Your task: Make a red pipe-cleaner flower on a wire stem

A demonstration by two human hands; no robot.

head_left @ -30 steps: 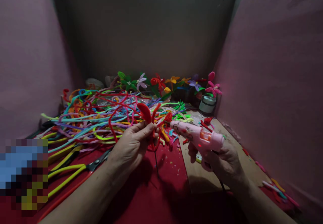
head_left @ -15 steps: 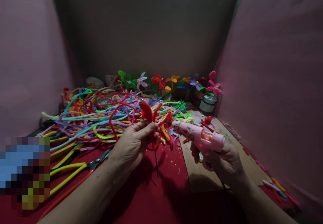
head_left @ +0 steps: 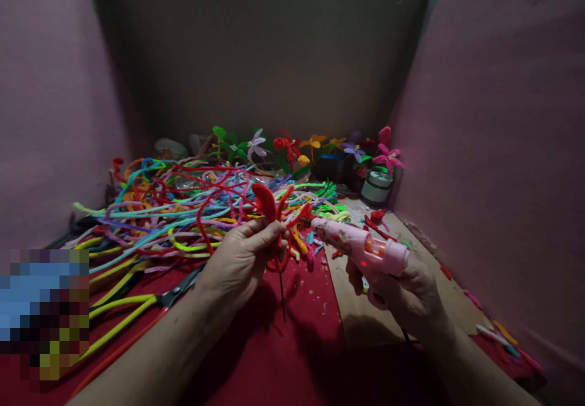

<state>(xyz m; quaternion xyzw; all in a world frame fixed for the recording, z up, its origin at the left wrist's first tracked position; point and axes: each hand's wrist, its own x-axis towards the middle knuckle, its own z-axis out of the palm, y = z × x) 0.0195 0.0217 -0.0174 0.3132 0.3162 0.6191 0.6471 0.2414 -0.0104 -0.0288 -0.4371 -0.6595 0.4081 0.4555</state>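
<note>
Between the thumb and fingers of my left hand (head_left: 244, 256) is a red pipe-cleaner flower (head_left: 265, 202). Its looped petals point up and to the right, and a thin dark stem hangs straight down below my fingers. My right hand (head_left: 411, 296) is wrapped round the handle of a pink hot glue gun (head_left: 361, 247), which has a small red light glowing on its side. The gun's nozzle points left, at or very close to the flower's right petal; I cannot tell whether they touch.
Many coloured pipe cleaners (head_left: 183, 202) lie heaped at the left and back. Shears with yellow handles (head_left: 176, 290) lie near my left forearm. A wooden board (head_left: 365, 324) sits under my right hand, with red scraps on it. Finished flowers (head_left: 287, 147) and a grey jar (head_left: 377, 188) stand behind.
Almost nothing differs. Both hands, the flower and the glue gun keep nearly the same places, with only a very slight shift of the view.
</note>
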